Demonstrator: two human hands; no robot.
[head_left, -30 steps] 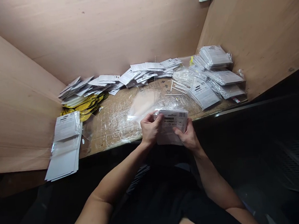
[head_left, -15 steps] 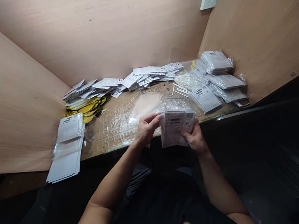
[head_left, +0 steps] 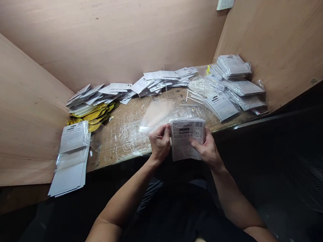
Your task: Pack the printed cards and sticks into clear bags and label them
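Packet of white printed cards [head_left: 188,138], wrapped in clear plastic, is held up just above the near edge of the work surface [head_left: 118,140]. It seems light and a little stiff, but the plastic looks slippery, so the firm place to take hold is the two side edges, pressing the cards together through the wrap. The left hand [head_left: 160,143] pinches the left edge of the packet, with the fingers closed on it. The right hand [head_left: 207,149] is closed on the lower right part, with the thumb lying on the front. Both grips have hold of this one packet. On the front are dark printed bars, small lines of text and a barcode-like block at top right, but no brand or word can be read. A clear plastic sleeve [head_left: 158,113] lies on the surface just behind the hands, with thin white sticks [head_left: 190,100] further back. Bagged packets [head_left: 237,86] lie at the right, loose printed cards [head_left: 158,81] along the back, and gold-yellow foil pieces [head_left: 92,119] at the left, near a stack of white cards [head_left: 71,159].
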